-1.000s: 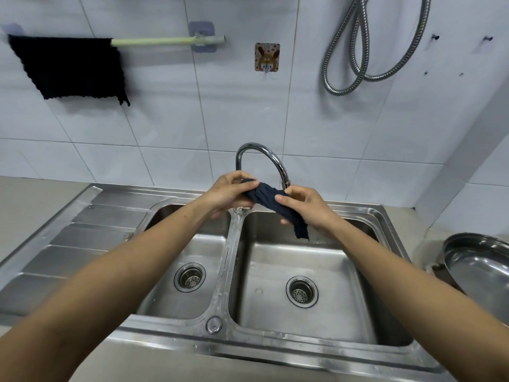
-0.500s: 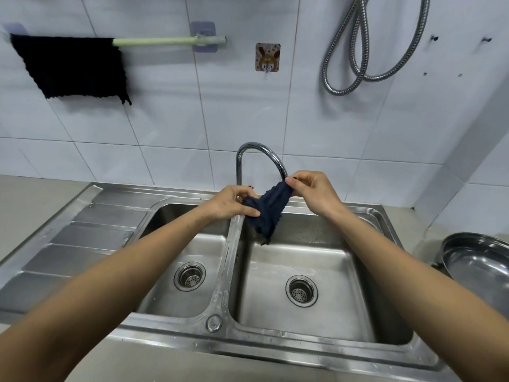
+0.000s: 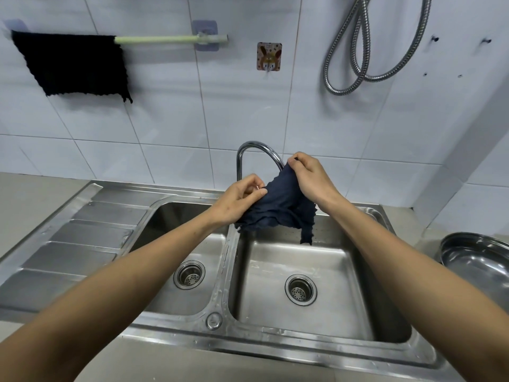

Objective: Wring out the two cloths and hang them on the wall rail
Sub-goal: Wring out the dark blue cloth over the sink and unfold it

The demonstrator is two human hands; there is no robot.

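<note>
A dark navy cloth [image 3: 278, 208] hangs spread between both hands above the right basin of the steel sink [image 3: 325, 337], in front of the tap. My left hand [image 3: 239, 199] pinches its left edge. My right hand [image 3: 311, 180] pinches its upper right corner, held higher. A loose corner dangles toward the basin. A black cloth [image 3: 74, 64] hangs over the left end of the pale green wall rail [image 3: 165, 39], whose right half is bare.
A curved chrome tap [image 3: 249, 153] stands right behind the cloth. A steel bowl [image 3: 479, 263] sits on the counter at the right. A metal hose [image 3: 358, 51] loops on the wall, and a small sticker hook [image 3: 269, 56] is beside the rail. The drainboard [image 3: 82, 238] lies left.
The navy cloth, twisted into a tight roll a second ago, has been untwisted and spread open. My right hand rose to the tap's height; my left shifted to the cloth's edge.
</note>
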